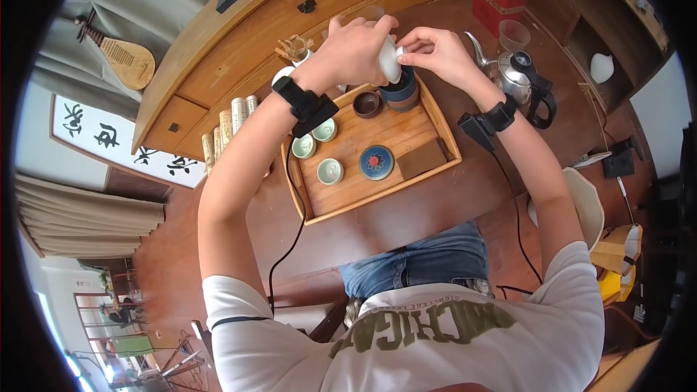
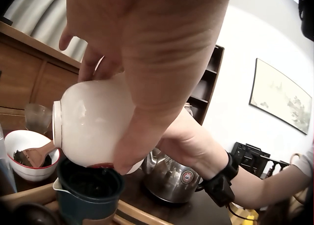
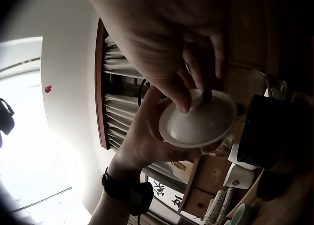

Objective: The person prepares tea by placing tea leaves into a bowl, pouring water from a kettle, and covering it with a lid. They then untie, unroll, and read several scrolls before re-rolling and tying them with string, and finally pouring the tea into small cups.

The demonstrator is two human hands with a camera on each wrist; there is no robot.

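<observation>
My left hand [image 1: 353, 52] grips a white porcelain gaiwan bowl [image 2: 93, 119], tipped on its side with the foot ring facing left in the left wrist view. With thumb and fingers, my right hand [image 1: 438, 54] pinches the knob of the white gaiwan lid [image 3: 201, 124], which stands on edge at the bowl's mouth. Directly under the bowl is a dark blue pitcher [image 2: 88, 203] with a pale spout, at the tray's far right corner. A small dark brown cup [image 1: 367, 104] sits beside the pitcher.
The wooden tray [image 1: 341, 209] also bears several pale green cups [image 1: 330, 171], a blue round lid [image 1: 377, 163] and a brown block [image 1: 423, 159]. Right of it stands a steel kettle [image 1: 512, 72]. A white bowl [image 2: 34, 172] with dark leaves lies behind. Bamboo scrolls [image 1: 237, 115] are left.
</observation>
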